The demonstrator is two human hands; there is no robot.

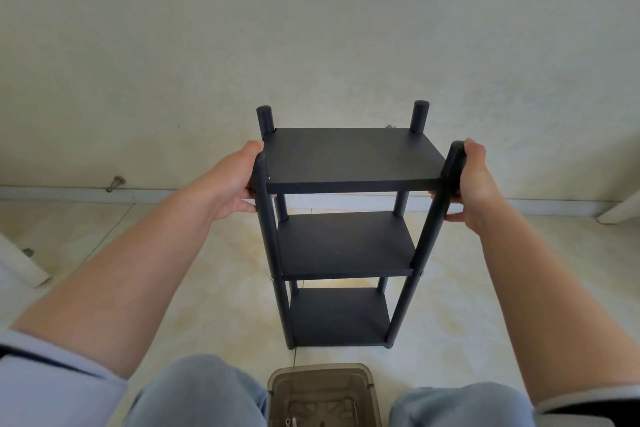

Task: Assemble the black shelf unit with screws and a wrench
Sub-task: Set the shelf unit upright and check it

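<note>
The black shelf unit [343,243] stands upright on the tiled floor in front of me, with three boards between four round posts. My left hand [230,184] grips the near left post just below its top, beside the top board. My right hand [474,184] grips the near right post at the same height. The two far posts rise above the top board near the wall. No wrench is in either hand.
A translucent brown plastic box [323,395] sits on the floor between my knees, with small metal parts inside. A door stop [116,183] sticks out of the skirting at the left. White furniture legs [20,263] stand at the left and far right [620,211].
</note>
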